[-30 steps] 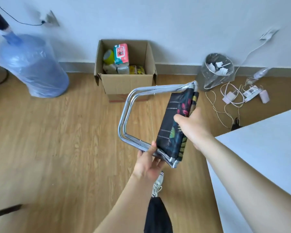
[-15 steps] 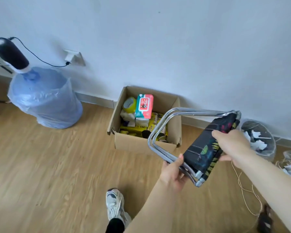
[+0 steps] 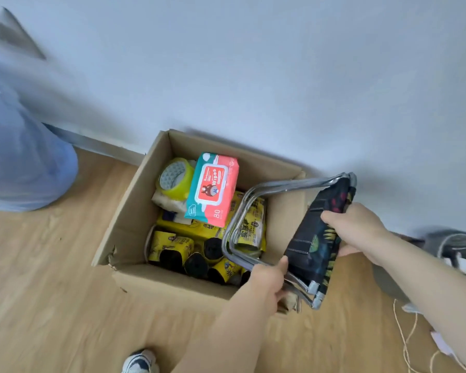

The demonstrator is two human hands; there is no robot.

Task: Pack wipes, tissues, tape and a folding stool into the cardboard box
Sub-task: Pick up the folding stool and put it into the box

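Note:
The open cardboard box (image 3: 127, 219) stands on the wooden floor against the wall. Inside lie a red and teal wipes pack (image 3: 213, 189), a yellow-green tape roll (image 3: 176, 176), yellow tissue packs (image 3: 249, 224) and black rolls in yellow wrappers (image 3: 189, 254). I hold the folded stool (image 3: 316, 238), with its chrome tube legs and dark patterned fabric seat, over the box's right side. My left hand (image 3: 267, 281) grips the lower chrome tube. My right hand (image 3: 353, 230) clasps the fabric seat.
A large blue water bottle (image 3: 16, 146) stands blurred at the left by the wall. A clear waste bin (image 3: 457, 251) and white cables (image 3: 406, 335) lie on the floor at the right. My white shoe (image 3: 140, 362) shows at the bottom edge.
I have stepped closer to the box, which now fills the middle of the view. The stool has come over the box's right side, still held in both hands.

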